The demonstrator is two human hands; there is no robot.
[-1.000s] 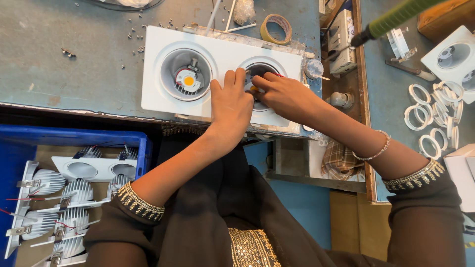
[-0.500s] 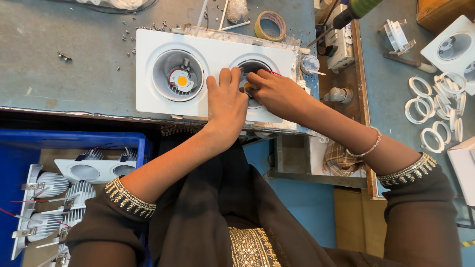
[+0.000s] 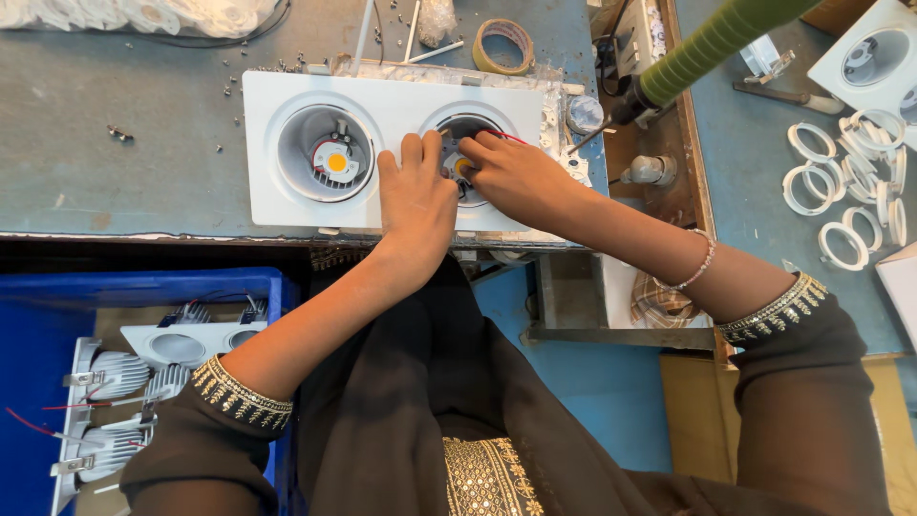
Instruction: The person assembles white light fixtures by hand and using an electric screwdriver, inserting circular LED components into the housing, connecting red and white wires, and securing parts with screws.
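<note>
We see a white twin downlight housing (image 3: 401,153) lying flat on a grey-blue workbench (image 3: 115,182), under both hands. The left hand (image 3: 417,196) lies palm down on the housing's face, fingers together and extended, holding nothing, its fingertips at the near rim of the right-hand recess (image 3: 457,129). The right hand (image 3: 511,177) comes in from the right, its fingers curled and reaching into the same recess. They cover most of what sits there; whether they pinch anything we cannot tell. A thin red wire (image 3: 511,139) shows just above the right hand's knuckles.

To the left of the left hand, the housing's other recess shows a round lamp module with a yellow centre (image 3: 335,162), untouched. Small loose screws (image 3: 119,132) are scattered further left on the bench. Beyond the fingertips lies a roll of tape (image 3: 504,44). To the right of the right hand, a green-wrapped tool handle (image 3: 712,46) slants across the edge of the bench, and well beyond it a cluster of white rings (image 3: 850,191) lies on a blue surface. Below the left forearm, a blue crate (image 3: 38,325) holds more finned lamp fittings (image 3: 105,377).
</note>
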